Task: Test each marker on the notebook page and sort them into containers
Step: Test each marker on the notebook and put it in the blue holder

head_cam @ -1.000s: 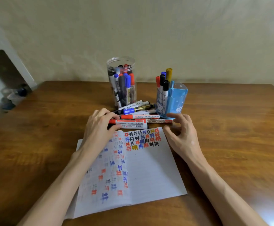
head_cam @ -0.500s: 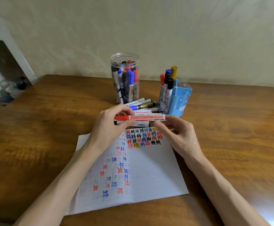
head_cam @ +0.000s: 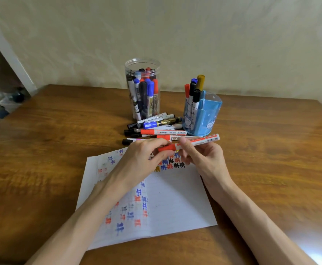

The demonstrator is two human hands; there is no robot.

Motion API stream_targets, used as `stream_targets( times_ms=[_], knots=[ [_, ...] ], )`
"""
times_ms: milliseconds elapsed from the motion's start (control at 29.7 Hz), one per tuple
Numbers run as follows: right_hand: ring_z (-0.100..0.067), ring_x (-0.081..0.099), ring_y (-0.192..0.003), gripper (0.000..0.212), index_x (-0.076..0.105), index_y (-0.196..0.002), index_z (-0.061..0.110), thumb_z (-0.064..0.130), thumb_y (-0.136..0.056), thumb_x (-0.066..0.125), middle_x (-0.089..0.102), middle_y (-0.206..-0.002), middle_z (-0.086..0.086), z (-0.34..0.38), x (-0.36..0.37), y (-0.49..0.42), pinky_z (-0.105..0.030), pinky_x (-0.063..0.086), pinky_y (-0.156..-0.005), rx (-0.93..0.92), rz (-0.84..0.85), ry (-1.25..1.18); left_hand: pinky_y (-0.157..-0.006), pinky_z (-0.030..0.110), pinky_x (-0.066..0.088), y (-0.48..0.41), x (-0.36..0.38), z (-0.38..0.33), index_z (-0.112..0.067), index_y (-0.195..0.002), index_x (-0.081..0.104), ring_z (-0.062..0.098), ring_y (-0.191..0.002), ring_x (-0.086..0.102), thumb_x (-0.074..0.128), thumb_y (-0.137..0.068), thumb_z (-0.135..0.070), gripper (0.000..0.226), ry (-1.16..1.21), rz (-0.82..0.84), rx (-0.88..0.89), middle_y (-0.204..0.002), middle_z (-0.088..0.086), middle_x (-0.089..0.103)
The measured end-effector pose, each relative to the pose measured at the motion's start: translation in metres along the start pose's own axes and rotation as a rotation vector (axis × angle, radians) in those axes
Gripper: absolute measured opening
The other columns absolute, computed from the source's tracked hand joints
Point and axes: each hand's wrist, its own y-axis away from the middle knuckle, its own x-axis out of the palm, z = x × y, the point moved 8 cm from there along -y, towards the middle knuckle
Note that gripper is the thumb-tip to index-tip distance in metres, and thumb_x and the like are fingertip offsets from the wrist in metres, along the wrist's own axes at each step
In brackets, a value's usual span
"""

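Notebook page [head_cam: 175, 197], far edge: handwritten marks resembling 丰 in red, blue, black. Held marker [head_cam: 204, 141]: barcode; label print illegible.

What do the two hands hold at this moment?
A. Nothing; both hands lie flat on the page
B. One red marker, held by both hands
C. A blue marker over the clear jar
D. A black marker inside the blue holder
B: the left hand pinches the red marker at its cap, and the right hand grips its barrel.
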Motion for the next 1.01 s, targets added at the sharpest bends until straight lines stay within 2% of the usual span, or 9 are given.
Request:
stream_targets(
  times_ms=[134,303,437,605,706,773,874,941,1009],
  knots=[
    [-0.020,0.066,-0.070,0.021,0.074,-0.092,0.010,0.031,-0.096,0.072,0.075,-0.081,-0.010,0.001,-0.001,-0.001,-0.036,0.054,-0.068,0.000,0.012,0.017,-0.082,0.038,0.057,0.003,0.007,0.006,-0.015,-0.121,0.073,0.016,-0.096,0.070,0.055,-0.095,-0.045,0.044,0.037,0.038,-0.034,-0.106,0.002,0.076],
    [-0.020,0.066,-0.071,0.026,0.075,-0.097,0.008,0.033,-0.098,0.070,0.075,-0.082,-0.010,0.004,-0.003,0.000,-0.029,0.054,-0.066,-0.020,0.037,0.056,-0.079,0.044,0.056,0.003,0.011,0.005,-0.015,-0.115,0.074,0.016,-0.094,0.067,0.056,-0.099,-0.041,0.036,0.133,0.083,-0.077,-0.103,-0.001,0.074],
    [-0.018,0.066,-0.073,0.027,0.074,-0.101,0.005,0.031,-0.098,0.068,0.075,-0.083,-0.006,0.008,-0.007,0.001,-0.028,0.055,-0.070,-0.027,0.060,0.072,-0.078,0.051,0.053,0.004,0.010,0.010,-0.006,-0.105,0.072,0.025,-0.089,0.064,0.055,-0.103,-0.040,0.039,0.199,0.111,-0.119,-0.096,0.010,0.070],
    [-0.016,0.066,-0.074,0.029,0.073,-0.100,0.000,0.029,-0.099,0.067,0.074,-0.081,-0.006,0.012,-0.003,0.003,-0.026,0.054,-0.072,-0.052,0.097,0.109,-0.066,0.036,0.051,0.006,0.014,0.006,-0.007,-0.087,0.070,0.025,-0.074,0.059,0.054,-0.104,-0.038,0.039,0.240,0.176,-0.127,-0.078,0.009,0.063],
    [-0.013,0.059,-0.076,0.037,0.065,-0.084,-0.008,0.025,-0.102,0.067,0.069,-0.076,-0.004,0.021,-0.049,-0.009,-0.032,0.042,-0.080,-0.056,-0.137,-0.098,-0.074,0.039,0.062,0.009,-0.008,0.034,-0.026,-0.104,0.074,0.024,-0.092,0.072,0.053,-0.100,-0.042,0.027,0.300,0.142,-0.251,-0.097,0.004,0.075],
    [-0.014,0.057,-0.076,0.040,0.066,-0.079,-0.004,0.028,-0.103,0.067,0.066,-0.074,-0.006,0.024,-0.076,-0.016,-0.040,0.039,-0.083,-0.056,-0.253,-0.129,-0.066,0.036,0.061,0.014,-0.025,0.049,-0.033,-0.110,0.072,0.016,-0.092,0.075,0.054,-0.098,-0.040,0.022,0.311,0.088,-0.301,-0.100,-0.004,0.078],
    [-0.022,0.061,-0.075,0.038,0.071,-0.086,-0.002,0.034,-0.100,0.069,0.074,-0.082,-0.014,0.010,-0.052,-0.014,-0.045,0.050,-0.080,0.037,-0.198,0.051,-0.073,0.032,0.063,0.012,-0.017,0.042,-0.037,-0.117,0.069,0.007,-0.098,0.072,0.057,-0.097,-0.041,0.024,0.272,0.094,-0.289,-0.104,-0.016,0.075],
    [-0.025,0.068,-0.071,0.032,0.073,-0.094,0.004,0.034,-0.101,0.068,0.077,-0.083,-0.015,-0.001,-0.036,-0.010,-0.040,0.057,-0.074,0.110,-0.152,0.114,-0.073,0.027,0.063,0.009,-0.006,0.035,-0.043,-0.123,0.066,0.002,-0.095,0.070,0.059,-0.096,-0.045,0.028,0.160,0.076,-0.269,-0.106,-0.027,0.070],
    [-0.028,0.073,-0.072,0.030,0.072,-0.099,0.003,0.032,-0.103,0.065,0.078,-0.083,-0.016,-0.007,-0.036,-0.009,-0.034,0.062,-0.070,0.176,-0.155,0.108,-0.068,0.024,0.062,0.009,-0.004,0.033,-0.044,-0.127,0.065,0.003,-0.086,0.069,0.060,-0.096,-0.046,0.032,0.018,0.060,-0.246,-0.107,-0.026,0.068]
  ],
)
